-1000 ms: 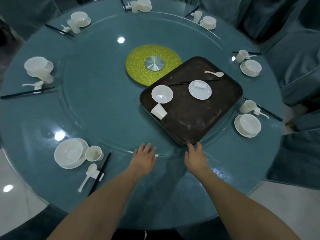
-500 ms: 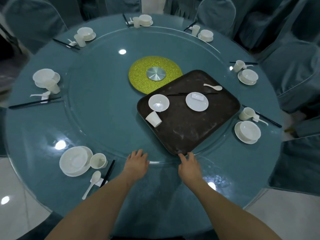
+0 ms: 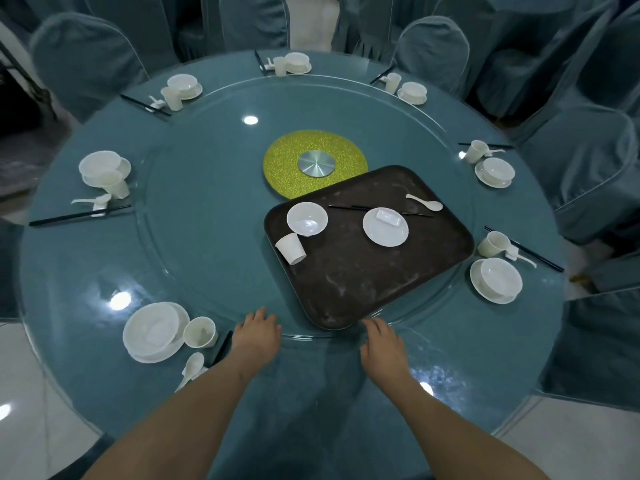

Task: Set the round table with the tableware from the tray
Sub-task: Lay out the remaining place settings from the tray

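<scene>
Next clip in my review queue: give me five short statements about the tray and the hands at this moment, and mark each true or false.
1. The cup on the tray lies tipped on its side. True.
2. The plate on the tray is bare. False: a small white rest lies on it.
3. The left hand grips the cup. False: it rests open at the turntable's edge, holding nothing.
4. The spoon lies on the tray, beyond the chopsticks. True.
5. The right hand holds the bowl. False: it lies open near the tray's closest corner; the bowl sits untouched on the tray.
</scene>
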The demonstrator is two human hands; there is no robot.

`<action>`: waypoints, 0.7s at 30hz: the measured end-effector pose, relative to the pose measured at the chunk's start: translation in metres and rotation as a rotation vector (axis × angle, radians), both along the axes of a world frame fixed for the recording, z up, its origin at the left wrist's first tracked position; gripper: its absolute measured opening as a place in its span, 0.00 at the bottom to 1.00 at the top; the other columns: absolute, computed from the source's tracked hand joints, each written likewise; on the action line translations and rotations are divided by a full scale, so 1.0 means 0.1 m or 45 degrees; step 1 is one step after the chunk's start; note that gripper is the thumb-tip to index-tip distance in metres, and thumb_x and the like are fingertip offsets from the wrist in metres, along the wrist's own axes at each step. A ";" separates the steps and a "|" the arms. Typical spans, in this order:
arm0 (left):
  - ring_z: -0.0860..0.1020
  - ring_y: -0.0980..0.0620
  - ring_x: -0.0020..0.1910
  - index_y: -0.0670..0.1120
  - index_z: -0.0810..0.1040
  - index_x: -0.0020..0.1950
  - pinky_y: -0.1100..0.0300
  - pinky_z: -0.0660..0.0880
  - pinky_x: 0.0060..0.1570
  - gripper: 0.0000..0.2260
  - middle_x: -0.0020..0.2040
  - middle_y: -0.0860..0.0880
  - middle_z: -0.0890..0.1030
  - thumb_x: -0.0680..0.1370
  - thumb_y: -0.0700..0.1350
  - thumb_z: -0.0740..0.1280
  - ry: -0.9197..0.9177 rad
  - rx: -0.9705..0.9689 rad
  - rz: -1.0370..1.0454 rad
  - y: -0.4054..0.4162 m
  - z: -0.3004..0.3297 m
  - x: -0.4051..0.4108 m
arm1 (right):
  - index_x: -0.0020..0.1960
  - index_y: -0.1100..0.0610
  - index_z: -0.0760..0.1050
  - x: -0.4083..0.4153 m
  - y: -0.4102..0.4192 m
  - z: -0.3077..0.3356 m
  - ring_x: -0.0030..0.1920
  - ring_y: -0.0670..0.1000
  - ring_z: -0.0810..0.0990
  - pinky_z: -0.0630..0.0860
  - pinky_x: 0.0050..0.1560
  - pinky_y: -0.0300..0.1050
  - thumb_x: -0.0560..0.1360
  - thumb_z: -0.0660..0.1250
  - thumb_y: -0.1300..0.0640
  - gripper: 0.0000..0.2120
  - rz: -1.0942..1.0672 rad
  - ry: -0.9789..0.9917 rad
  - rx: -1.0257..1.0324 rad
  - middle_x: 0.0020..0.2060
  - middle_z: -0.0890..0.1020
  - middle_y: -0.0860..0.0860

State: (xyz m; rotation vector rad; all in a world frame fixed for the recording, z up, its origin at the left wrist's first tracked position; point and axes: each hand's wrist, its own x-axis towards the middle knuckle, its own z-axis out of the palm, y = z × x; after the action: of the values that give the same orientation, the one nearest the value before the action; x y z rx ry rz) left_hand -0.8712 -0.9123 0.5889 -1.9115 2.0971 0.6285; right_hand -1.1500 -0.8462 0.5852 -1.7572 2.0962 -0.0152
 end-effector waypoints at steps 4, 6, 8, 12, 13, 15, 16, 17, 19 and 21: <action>0.72 0.46 0.63 0.48 0.73 0.61 0.49 0.71 0.59 0.15 0.62 0.48 0.73 0.83 0.53 0.52 0.059 -0.111 0.052 -0.04 0.10 0.04 | 0.82 0.57 0.56 -0.18 -0.09 -0.01 0.81 0.56 0.54 0.58 0.78 0.56 0.80 0.57 0.56 0.31 -0.032 0.062 0.178 0.82 0.55 0.55; 0.73 0.46 0.62 0.49 0.72 0.63 0.50 0.72 0.58 0.14 0.62 0.49 0.73 0.83 0.52 0.53 0.082 -0.173 0.042 -0.06 0.14 0.02 | 0.83 0.57 0.51 -0.21 -0.11 -0.01 0.82 0.54 0.46 0.52 0.80 0.55 0.81 0.55 0.56 0.32 0.028 0.099 0.318 0.83 0.47 0.54; 0.73 0.46 0.62 0.49 0.72 0.63 0.50 0.73 0.57 0.14 0.61 0.49 0.73 0.82 0.51 0.54 0.096 -0.231 0.013 -0.07 0.18 -0.01 | 0.83 0.57 0.50 -0.18 -0.10 -0.01 0.82 0.54 0.47 0.51 0.80 0.54 0.81 0.54 0.56 0.32 0.079 0.101 0.369 0.83 0.47 0.54; 0.73 0.47 0.61 0.51 0.72 0.63 0.51 0.73 0.56 0.13 0.60 0.50 0.74 0.82 0.51 0.55 0.070 -0.288 -0.043 -0.08 0.23 -0.10 | 0.83 0.55 0.54 -0.05 -0.03 -0.02 0.82 0.52 0.52 0.54 0.79 0.52 0.81 0.55 0.53 0.31 0.118 0.131 0.297 0.83 0.52 0.53; 0.74 0.47 0.60 0.51 0.72 0.63 0.51 0.73 0.55 0.13 0.60 0.50 0.74 0.82 0.51 0.55 0.067 -0.297 -0.052 -0.07 0.23 -0.11 | 0.82 0.54 0.55 -0.02 -0.03 -0.02 0.81 0.52 0.53 0.55 0.78 0.52 0.82 0.55 0.52 0.30 0.117 0.120 0.283 0.82 0.53 0.52; 0.74 0.47 0.59 0.51 0.72 0.63 0.51 0.73 0.54 0.13 0.59 0.51 0.74 0.82 0.51 0.56 0.069 -0.313 -0.068 -0.07 0.24 -0.14 | 0.82 0.53 0.58 0.01 -0.04 0.00 0.80 0.52 0.57 0.57 0.78 0.51 0.82 0.56 0.52 0.28 0.133 0.089 0.268 0.81 0.58 0.51; 0.75 0.47 0.59 0.51 0.72 0.64 0.51 0.73 0.54 0.13 0.60 0.51 0.74 0.82 0.51 0.56 0.071 -0.319 -0.076 -0.07 0.24 -0.15 | 0.81 0.53 0.59 0.02 -0.04 0.01 0.80 0.52 0.59 0.58 0.77 0.50 0.82 0.56 0.52 0.28 0.136 0.075 0.254 0.80 0.60 0.51; 0.74 0.48 0.59 0.51 0.72 0.65 0.51 0.73 0.55 0.14 0.60 0.51 0.74 0.82 0.51 0.56 0.073 -0.322 -0.082 -0.07 0.23 -0.16 | 0.81 0.53 0.60 0.02 -0.04 0.01 0.79 0.52 0.60 0.60 0.76 0.50 0.82 0.56 0.53 0.27 0.132 0.063 0.242 0.79 0.62 0.50; 0.74 0.48 0.59 0.51 0.72 0.66 0.52 0.73 0.55 0.15 0.61 0.51 0.74 0.82 0.51 0.56 0.078 -0.326 -0.090 -0.06 0.23 -0.17 | 0.81 0.53 0.60 0.00 -0.05 0.01 0.78 0.52 0.62 0.61 0.75 0.50 0.82 0.56 0.54 0.27 0.112 0.052 0.220 0.79 0.64 0.50; 0.74 0.48 0.59 0.51 0.72 0.66 0.52 0.74 0.54 0.15 0.61 0.51 0.74 0.82 0.51 0.56 0.081 -0.328 -0.092 -0.06 0.24 -0.17 | 0.81 0.54 0.58 -0.03 -0.05 0.01 0.79 0.52 0.61 0.61 0.76 0.51 0.81 0.56 0.56 0.28 0.089 0.043 0.213 0.80 0.62 0.51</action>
State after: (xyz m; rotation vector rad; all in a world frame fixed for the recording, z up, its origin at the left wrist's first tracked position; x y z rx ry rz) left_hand -0.8878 -0.9185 0.6129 -1.9560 2.3753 0.4264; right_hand -1.1530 -0.8516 0.5858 -1.7393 1.9953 0.2051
